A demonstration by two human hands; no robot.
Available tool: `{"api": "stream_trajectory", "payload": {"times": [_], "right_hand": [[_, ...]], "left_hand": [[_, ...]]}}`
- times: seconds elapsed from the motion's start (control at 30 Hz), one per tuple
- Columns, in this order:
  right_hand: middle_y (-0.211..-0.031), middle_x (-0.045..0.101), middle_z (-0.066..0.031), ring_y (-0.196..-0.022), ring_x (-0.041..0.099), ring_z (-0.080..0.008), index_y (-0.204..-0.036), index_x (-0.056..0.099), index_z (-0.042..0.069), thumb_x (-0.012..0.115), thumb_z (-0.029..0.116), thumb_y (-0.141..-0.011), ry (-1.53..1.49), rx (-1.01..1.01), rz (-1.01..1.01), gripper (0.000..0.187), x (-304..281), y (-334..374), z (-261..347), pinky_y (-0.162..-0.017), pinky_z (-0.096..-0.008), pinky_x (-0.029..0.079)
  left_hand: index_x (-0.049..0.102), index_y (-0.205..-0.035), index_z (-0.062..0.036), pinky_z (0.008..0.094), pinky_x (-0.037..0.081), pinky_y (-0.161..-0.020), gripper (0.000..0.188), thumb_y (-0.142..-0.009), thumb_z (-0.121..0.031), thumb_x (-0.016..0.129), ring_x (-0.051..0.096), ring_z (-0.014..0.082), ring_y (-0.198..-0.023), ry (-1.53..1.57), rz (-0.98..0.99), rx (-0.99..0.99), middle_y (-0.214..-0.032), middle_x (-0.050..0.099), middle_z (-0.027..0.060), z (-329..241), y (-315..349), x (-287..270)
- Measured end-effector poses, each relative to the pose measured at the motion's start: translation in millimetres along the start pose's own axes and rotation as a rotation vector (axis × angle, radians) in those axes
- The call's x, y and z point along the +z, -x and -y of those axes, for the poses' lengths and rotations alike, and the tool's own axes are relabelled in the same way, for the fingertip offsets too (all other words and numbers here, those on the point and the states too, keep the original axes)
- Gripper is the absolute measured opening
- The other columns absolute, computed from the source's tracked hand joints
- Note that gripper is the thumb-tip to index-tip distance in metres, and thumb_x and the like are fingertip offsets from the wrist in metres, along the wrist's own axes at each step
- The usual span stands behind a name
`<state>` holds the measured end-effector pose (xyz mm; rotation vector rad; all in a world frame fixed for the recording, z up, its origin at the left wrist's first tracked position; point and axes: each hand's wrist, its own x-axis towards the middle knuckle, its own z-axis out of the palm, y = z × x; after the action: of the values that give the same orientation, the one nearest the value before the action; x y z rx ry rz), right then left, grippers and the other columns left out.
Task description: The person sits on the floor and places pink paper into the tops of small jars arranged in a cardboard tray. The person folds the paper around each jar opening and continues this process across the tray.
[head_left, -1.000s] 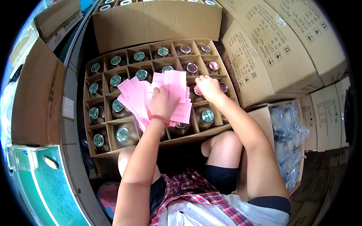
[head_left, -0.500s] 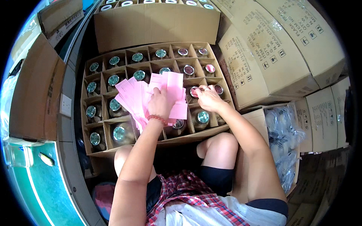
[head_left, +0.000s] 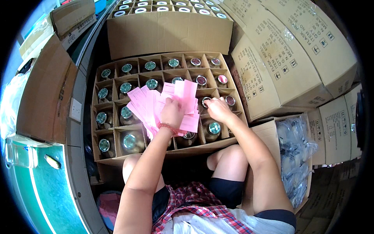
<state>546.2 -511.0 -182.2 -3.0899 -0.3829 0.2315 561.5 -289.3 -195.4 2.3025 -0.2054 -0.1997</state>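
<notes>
A cardboard carton [head_left: 117, 159] with dividers stands before my knees, holding glass bottles with shiny round mouths. Most mouths look green, such as this bottle [head_left: 129, 141]; some on the right look dark red. Pink paper slips [head_left: 147, 104] lie fanned over the middle cells, and my left hand [head_left: 172, 113] is closed on them. My right hand [head_left: 219, 109] has curled fingers at the mouth of a bottle [head_left: 204, 102] on the right side, a fingertip against it. Whether anything is between those fingers is hidden. Pink shows in the mouth of another bottle [head_left: 222, 78].
A second carton [head_left: 171, 35] of white-rimmed bottles stands behind. Large sealed boxes [head_left: 269, 74] are stacked at right, above an open box of plastic-wrapped items [head_left: 292, 156]. At left are an open carton [head_left: 41, 93] and a green surface [head_left: 50, 183] with a clear container [head_left: 23, 155].
The whole view has shifted, with the carton now slightly lower and to the right. Red-pink at the bottle under my right hand no longer shows. My left hand stays on the slips.
</notes>
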Motion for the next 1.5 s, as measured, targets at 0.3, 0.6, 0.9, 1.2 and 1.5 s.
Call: {"api": "stream_trajectory", "payload": {"times": [0.3,0.6,0.9,1.2,1.5], "right_hand": [[-0.128,0.050,-0.0141,-0.121,0.046,-0.0282,-0.131,0.043,0.009,0.071,0.014,-0.072,-0.544,-0.177,-0.368,0.066,-80,15,33,-0.102,-0.0379,0.038],[-0.110,0.057,-0.0031,-0.096,0.056,-0.0091,-0.113,0.052,0.003,0.066,0.003,-0.080,-1.456,-0.055,0.027,0.036,-69,38,26,-0.085,-0.0245,0.047],[-0.084,0.067,-0.0143,-0.076,0.066,-0.0205,-0.095,0.063,0.001,0.059,0.003,-0.081,-0.686,0.095,-0.256,0.015,-50,109,5,-0.070,-0.0304,0.050],[-0.083,0.061,-0.0166,-0.078,0.063,-0.0335,-0.079,0.060,0.003,0.055,0.007,-0.076,-0.074,-0.106,-0.132,0.007,1,99,17,-0.068,-0.0433,0.050],[-0.074,0.062,-0.0175,-0.072,0.062,-0.0378,-0.084,0.049,0.006,0.060,0.012,-0.076,-0.105,0.018,-0.134,0.015,9,73,21,-0.059,-0.0470,0.047]], "left_hand": [[0.052,-0.080,-0.0038,0.0295,0.045,-0.072,0.013,-0.075,-0.011,0.062,0.057,0.0218,-0.078,0.467,0.075,0.274,-0.082,0.060,0.0066,-5,-2,-31],[0.046,-0.118,-0.0049,0.0221,0.050,-0.072,0.035,-0.085,0.000,0.055,0.059,0.0099,-0.082,1.169,0.389,0.130,-0.097,0.060,0.0071,-24,11,-36],[0.048,-0.125,-0.0097,0.0501,0.030,-0.104,0.069,-0.067,-0.035,0.075,0.037,0.0315,-0.129,-0.393,0.139,0.492,-0.136,0.041,0.0135,-2,22,-22],[0.060,-0.112,-0.0136,0.0454,0.035,-0.096,0.044,-0.071,-0.028,0.065,0.051,0.0291,-0.113,-0.431,0.124,0.320,-0.126,0.051,0.0110,1,31,-25],[0.052,-0.124,-0.0131,0.0465,0.034,-0.099,0.059,-0.074,-0.038,0.070,0.046,0.0300,-0.119,-0.330,-0.197,0.332,-0.130,0.048,0.0103,24,44,-39]]}}
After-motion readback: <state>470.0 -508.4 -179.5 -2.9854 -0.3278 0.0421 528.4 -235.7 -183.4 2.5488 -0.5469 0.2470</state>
